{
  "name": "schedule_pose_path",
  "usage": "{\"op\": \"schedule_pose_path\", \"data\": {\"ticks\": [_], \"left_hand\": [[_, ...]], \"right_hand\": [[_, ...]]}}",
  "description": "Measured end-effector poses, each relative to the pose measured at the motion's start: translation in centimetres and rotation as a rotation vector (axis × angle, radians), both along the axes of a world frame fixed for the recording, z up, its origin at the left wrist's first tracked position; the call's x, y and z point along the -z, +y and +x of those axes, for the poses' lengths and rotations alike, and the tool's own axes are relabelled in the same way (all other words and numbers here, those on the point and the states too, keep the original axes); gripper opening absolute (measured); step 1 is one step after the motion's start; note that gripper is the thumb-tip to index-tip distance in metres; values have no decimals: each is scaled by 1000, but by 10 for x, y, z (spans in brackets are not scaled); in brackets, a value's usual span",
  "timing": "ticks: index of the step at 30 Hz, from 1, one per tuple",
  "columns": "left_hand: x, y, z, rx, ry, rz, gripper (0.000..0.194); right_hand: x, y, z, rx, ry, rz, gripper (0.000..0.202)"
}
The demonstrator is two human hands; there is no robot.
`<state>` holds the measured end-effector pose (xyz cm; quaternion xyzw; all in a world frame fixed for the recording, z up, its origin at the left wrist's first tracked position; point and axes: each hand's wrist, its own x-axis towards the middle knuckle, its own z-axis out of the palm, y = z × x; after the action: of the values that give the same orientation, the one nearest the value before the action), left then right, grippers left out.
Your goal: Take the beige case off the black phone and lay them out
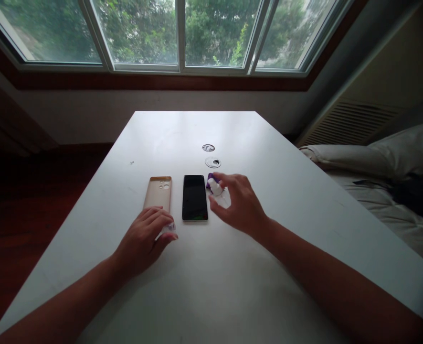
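My left hand [147, 235] curls over the lower end of a beige phone case [158, 192], with a small clear plastic piece [169, 228] between its thumb and fingers. A phone with a dark screen [194, 198] lies face up between my hands. To its right, my right hand [238, 200] curves around a small clear bottle with a white top [216, 187], its thumb and index finger on either side. A small purple item [210, 178] shows just behind the white top; its shape is partly hidden.
Two round items, one metallic-looking [208, 148] and one ring-like [208, 163], are beyond the phone on the white table [197, 272]. A window [145, 33] is behind the table's far edge. A light padded seat [354, 191] stands at the right.
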<state>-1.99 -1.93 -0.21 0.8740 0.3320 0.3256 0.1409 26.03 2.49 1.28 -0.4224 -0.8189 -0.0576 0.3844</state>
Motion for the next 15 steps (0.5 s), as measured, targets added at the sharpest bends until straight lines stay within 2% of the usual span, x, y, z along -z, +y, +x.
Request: {"op": "schedule_pose_path", "data": {"ticks": [2, 6, 11, 15], "left_hand": [[-1, 1, -1, -14, -24, 3, 10], [-4, 0, 0, 5, -44, -5, 15], [-6, -3, 5, 66, -17, -15, 27], [-7, -5, 9, 110, 62, -22, 28]], "right_hand": [[-3, -14, -11, -193, -43, 33, 38], [-11, -37, -26, -369, -110, -11, 34], [-20, -54, -30, -378, -197, -20, 34], [-19, -60, -31, -360, -268, -37, 38]]}}
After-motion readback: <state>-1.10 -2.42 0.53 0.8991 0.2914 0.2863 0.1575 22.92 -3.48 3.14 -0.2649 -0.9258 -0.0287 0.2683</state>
